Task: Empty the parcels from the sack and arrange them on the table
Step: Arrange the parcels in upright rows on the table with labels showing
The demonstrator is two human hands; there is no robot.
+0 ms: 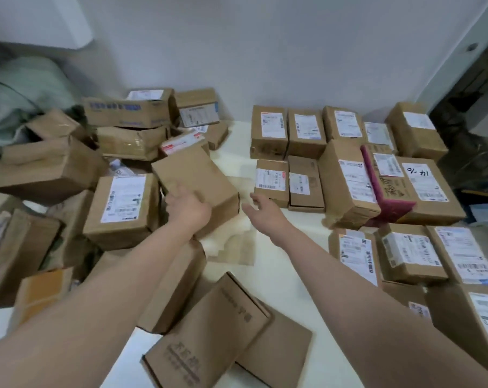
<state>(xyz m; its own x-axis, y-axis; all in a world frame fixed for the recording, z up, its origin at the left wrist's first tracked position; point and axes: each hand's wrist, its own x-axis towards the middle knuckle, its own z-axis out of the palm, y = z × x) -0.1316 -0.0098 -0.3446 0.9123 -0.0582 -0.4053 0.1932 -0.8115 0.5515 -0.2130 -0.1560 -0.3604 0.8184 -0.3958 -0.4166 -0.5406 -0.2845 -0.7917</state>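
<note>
A loose heap of brown cardboard parcels (119,208) covers the left half of the white table (287,289). On the right half, several parcels (346,186) lie in neat rows with their labels up. My left hand (188,207) grips the near edge of a plain brown box (198,177) that sits tilted at the middle of the table. My right hand (262,208) hovers just right of that box, fingers spread and holding nothing. The pale green sack (24,91) lies crumpled at the far left behind the heap.
A flat printed carton (209,331) lies at the near middle of the table. A box with a pink side (388,191) sits among the rows on the right. A white wall stands behind. Dark clutter (472,152) lies beyond the table's right edge.
</note>
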